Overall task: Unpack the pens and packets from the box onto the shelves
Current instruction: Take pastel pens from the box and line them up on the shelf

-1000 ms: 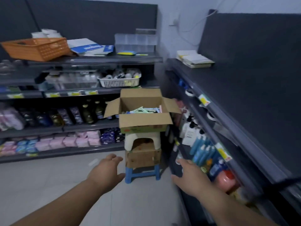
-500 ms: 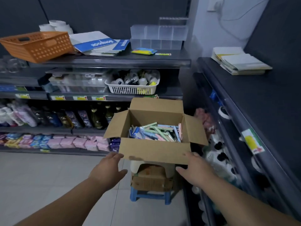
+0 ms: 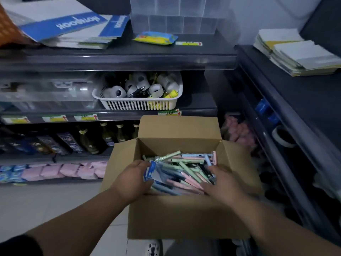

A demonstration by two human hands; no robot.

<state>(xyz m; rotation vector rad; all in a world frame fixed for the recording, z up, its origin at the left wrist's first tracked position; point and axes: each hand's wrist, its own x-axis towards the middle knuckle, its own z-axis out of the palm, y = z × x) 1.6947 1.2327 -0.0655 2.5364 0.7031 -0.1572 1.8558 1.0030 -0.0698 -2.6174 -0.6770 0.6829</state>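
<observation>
Both hands are down inside the open cardboard box (image 3: 184,215), well apart at either side; the left hand (image 3: 132,180) curls round a blue-and-white packet (image 3: 154,174) at the box's left wall, thumb above and fingers below; the right hand (image 3: 221,183) lies on the heap of pens (image 3: 186,169), its fingertips buried among them, so I cannot tell whether it grips any. The pens, green, pink and blue, fill the box's bottom. Dark shelves (image 3: 118,58) stand behind the box and run on along the right (image 3: 295,100), meeting in a corner; a white basket (image 3: 140,106) of small rolls sits just behind the box's rear flap; above it stand a clear organiser (image 3: 173,17) and a yellow packet (image 3: 156,38); a paper stack (image 3: 299,54) rests on the right shelf; bottles (image 3: 88,139) and pink packs (image 3: 64,170) line the lower shelves above a pale tiled floor (image 3: 36,204).
</observation>
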